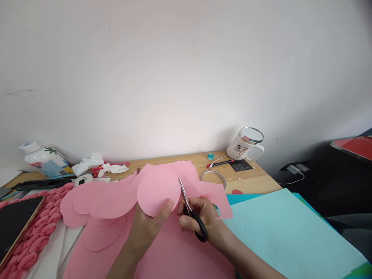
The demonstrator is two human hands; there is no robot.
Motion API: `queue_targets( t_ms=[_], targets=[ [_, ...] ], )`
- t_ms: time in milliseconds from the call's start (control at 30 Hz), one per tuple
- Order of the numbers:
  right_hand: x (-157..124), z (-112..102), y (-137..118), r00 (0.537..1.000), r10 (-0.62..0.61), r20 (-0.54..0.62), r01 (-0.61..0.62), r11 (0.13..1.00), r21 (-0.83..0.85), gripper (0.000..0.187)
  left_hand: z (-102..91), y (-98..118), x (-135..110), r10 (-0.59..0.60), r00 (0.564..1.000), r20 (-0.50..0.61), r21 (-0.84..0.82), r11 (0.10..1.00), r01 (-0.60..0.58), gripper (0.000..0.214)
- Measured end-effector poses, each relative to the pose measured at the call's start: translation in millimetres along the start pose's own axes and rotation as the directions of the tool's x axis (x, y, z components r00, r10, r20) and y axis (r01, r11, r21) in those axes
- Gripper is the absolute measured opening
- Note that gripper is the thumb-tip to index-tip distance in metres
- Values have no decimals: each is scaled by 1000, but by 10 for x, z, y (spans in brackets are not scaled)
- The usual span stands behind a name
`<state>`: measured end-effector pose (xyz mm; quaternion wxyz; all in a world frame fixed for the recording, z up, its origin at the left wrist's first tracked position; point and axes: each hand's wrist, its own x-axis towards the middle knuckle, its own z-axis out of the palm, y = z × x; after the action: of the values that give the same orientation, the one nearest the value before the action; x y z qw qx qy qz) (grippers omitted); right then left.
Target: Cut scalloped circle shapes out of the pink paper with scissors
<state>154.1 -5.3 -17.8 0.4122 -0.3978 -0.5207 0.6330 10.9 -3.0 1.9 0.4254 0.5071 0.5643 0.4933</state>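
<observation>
gripping pink disc (155, 192) in left hand (151, 221), thumb on top near lower edge, fingers hidden beneath; right hand (203, 217) clamped on scissors (186, 200), black handles in grip, blades pointing up just beside disc's right edge. disc held above pink sheets (174, 252), between both hands; can't tell if fully cut loose. cut circles (107, 197) overlap left of left hand. scrap (216, 192) near right hand. blue sheet (279, 232) right of right forearm. mug (236, 151) back right, bottle (46, 161) back left
</observation>
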Motion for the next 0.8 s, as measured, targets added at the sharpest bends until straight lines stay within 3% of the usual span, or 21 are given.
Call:
queue_targets(
  t_ms=[333, 500, 667, 800],
  targets=[
    [5, -19, 53, 998, -58, 38, 58, 998, 3, 32, -28, -93, 34, 3, 1000, -23, -1, 1000, -3, 39],
    [-1, 0, 42, 998, -52, 35, 52, 999, 13, 34, -10, -100, 47, 14, 1000, -27, -83, 996, -16, 40],
    [-3, 3, 77, 999, -18, 39, 19, 1000, -7, 30, 15, -37, 0, -47, 996, -76, -49, 998, 43, 34],
    [-2, -5, 47, 1000, 20, 18, -20, 1000, -4, 31, 3, 0, -14, -55, 998, -6, -63, 997, 55, 21]
  ],
)
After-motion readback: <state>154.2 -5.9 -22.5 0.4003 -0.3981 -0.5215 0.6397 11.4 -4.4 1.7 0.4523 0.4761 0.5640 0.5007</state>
